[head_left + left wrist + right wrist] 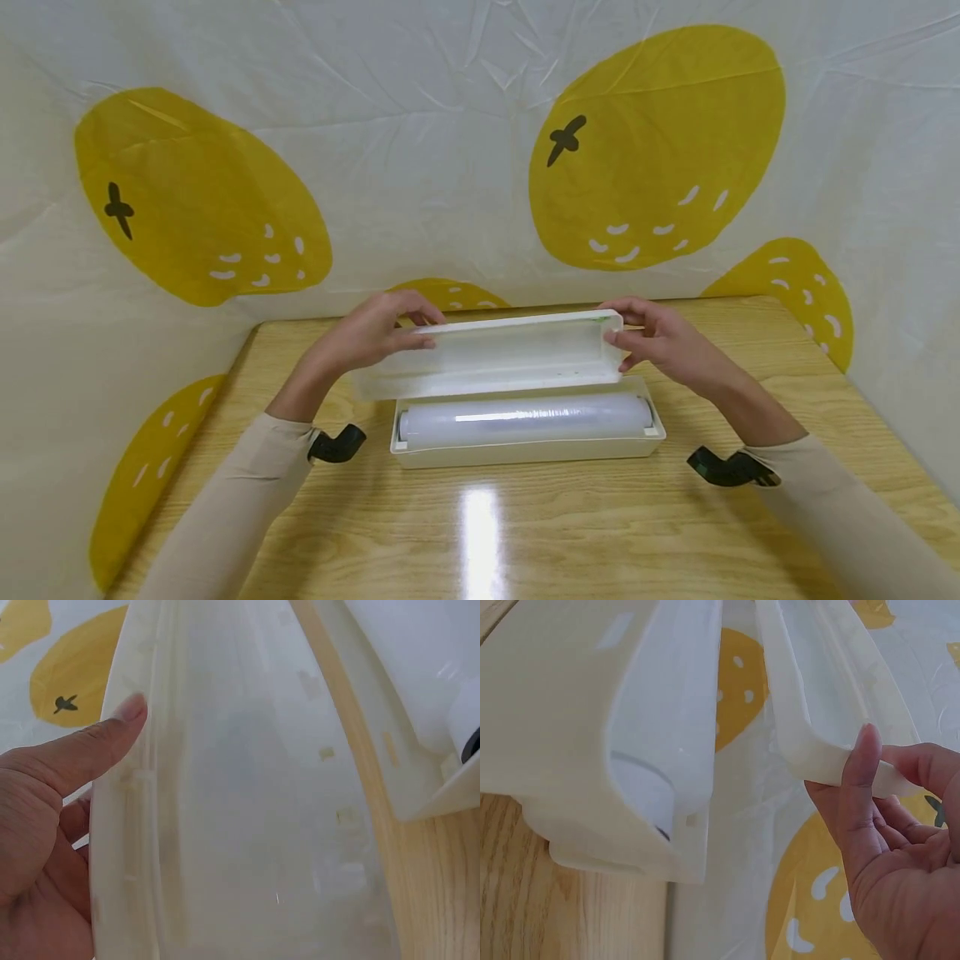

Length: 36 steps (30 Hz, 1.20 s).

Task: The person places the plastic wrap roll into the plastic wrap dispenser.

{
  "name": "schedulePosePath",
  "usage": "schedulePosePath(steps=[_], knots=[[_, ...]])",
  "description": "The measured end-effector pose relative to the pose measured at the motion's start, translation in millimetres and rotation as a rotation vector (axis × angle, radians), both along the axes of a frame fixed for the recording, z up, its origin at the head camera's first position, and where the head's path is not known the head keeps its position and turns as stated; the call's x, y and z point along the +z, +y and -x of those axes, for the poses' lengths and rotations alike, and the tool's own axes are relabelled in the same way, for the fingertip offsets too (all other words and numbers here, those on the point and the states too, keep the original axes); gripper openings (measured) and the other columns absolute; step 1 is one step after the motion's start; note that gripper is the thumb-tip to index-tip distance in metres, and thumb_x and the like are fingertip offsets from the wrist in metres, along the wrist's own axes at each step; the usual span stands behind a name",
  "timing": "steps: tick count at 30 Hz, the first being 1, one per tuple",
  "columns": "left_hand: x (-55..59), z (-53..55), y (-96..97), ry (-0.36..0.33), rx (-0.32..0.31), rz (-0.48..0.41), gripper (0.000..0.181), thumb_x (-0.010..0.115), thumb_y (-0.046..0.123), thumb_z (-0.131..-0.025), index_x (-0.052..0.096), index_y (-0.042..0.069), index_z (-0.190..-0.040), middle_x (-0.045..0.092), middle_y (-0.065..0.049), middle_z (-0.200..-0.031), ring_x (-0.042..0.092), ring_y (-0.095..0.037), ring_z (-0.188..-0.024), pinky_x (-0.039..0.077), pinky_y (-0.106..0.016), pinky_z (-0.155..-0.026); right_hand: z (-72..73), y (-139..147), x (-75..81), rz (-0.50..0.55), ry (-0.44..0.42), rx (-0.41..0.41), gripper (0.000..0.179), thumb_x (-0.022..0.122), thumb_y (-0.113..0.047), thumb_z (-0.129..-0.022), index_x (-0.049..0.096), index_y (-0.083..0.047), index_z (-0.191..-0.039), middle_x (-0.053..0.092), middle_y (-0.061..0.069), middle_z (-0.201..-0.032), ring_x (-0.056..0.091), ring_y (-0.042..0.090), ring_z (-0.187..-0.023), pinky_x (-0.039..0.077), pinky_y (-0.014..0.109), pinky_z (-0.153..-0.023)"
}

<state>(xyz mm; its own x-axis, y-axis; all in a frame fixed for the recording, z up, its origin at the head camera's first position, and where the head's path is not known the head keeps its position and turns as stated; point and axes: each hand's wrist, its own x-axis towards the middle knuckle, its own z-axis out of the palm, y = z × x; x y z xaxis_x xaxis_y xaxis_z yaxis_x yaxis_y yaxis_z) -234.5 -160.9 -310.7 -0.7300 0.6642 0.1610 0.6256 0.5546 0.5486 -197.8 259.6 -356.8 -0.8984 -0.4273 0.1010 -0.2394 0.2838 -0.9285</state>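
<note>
A long white plastic lid is held up and tilted, its hollow inner side facing me. My left hand pinches its left part, with the thumb on the inner side of the edge and the fingers behind. At the other end my right hand grips the corner, thumb at the rim. Just below and in front of the lid, the white dispenser box rests on the table. Inside it lies a roll of clear plastic wrap with dark ends.
The wooden table reaches back to a pale sheet printed with yellow fruit, which hangs behind and along the sides. A black wrist mount sticks out from the left sleeve, another mount from the right.
</note>
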Motion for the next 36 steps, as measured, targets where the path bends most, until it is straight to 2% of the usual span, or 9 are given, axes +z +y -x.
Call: schedulePosePath(steps=[8,13,19,24,26,31,36], knots=[[1.5,-4.0,-18.8,-0.019,0.079,-0.031,0.032,0.076,0.017,-0.093,0.070,0.008,-0.123,0.068,-0.010,-0.123,0.063,-0.024,-0.110,0.051,-0.048,-0.096,-3.7,9,1.1,-0.018,0.005,-0.032,0.046,0.059,-0.015,-0.104,0.045,0.001,-0.144,0.048,0.012,-0.129,0.060,0.019,-0.094,0.061,0.042,-0.074],[2.4,-8.9,-31.7,-0.012,0.131,-0.051,0.034,0.075,0.016,-0.094,0.067,0.011,-0.126,0.066,-0.007,-0.127,0.060,-0.025,-0.114,0.050,-0.048,-0.096,-3.6,14,1.5,-0.024,0.015,-0.046,0.047,0.059,-0.015,-0.104,0.044,0.001,-0.145,0.047,0.012,-0.136,0.061,0.017,-0.097,0.061,0.042,-0.074],[1.9,-16.1,-44.6,-0.032,0.205,-0.084,0.043,0.073,0.015,-0.095,0.060,0.009,-0.135,0.058,-0.010,-0.136,0.054,-0.032,-0.124,0.051,-0.053,-0.095,-5.0,20,1.4,-0.001,0.043,-0.050,0.044,0.058,-0.010,-0.104,0.044,0.003,-0.143,0.051,0.007,-0.129,0.062,0.014,-0.094,0.061,0.040,-0.071],[-3.8,-22.0,-49.3,-0.047,0.229,-0.131,0.054,0.072,0.013,-0.095,0.050,0.008,-0.145,0.051,-0.011,-0.144,0.050,-0.034,-0.132,0.051,-0.053,-0.097,-6.5,27,0.2,0.018,0.065,-0.048,0.040,0.058,-0.006,-0.103,0.046,0.003,-0.140,0.055,0.003,-0.117,0.061,0.014,-0.087,0.061,0.038,-0.069],[-8.4,-23.7,-49.8,-0.074,0.229,-0.170,0.060,0.073,0.011,-0.095,0.046,0.010,-0.149,0.049,-0.011,-0.146,0.048,-0.035,-0.133,0.054,-0.049,-0.094,-7.4,29,0.5,0.023,0.062,-0.049,0.039,0.058,-0.006,-0.103,0.047,0.002,-0.139,0.057,0.003,-0.115,0.060,0.014,-0.086,0.061,0.038,-0.070],[-21.7,-27.2,-50.1,-0.209,0.210,-0.296,0.073,0.070,0.007,-0.096,0.032,0.015,-0.158,0.041,-0.015,-0.151,0.043,-0.038,-0.137,0.060,-0.035,-0.081,-9.6,36,3.4,0.012,0.071,-0.040,0.041,0.057,-0.007,-0.104,0.046,0.003,-0.142,0.059,0.004,-0.116,0.060,0.016,-0.088,0.061,0.039,-0.071],[-28.8,-28.8,-49.2,-0.276,0.194,-0.383,0.075,0.067,0.004,-0.097,0.027,0.016,-0.160,0.038,-0.018,-0.151,0.043,-0.040,-0.137,0.061,-0.037,-0.077,-12.4,39,5.5,0.002,0.085,-0.032,0.042,0.056,-0.006,-0.104,0.044,0.005,-0.142,0.058,0.005,-0.118,0.062,0.016,-0.090,0.061,0.040,-0.071]])
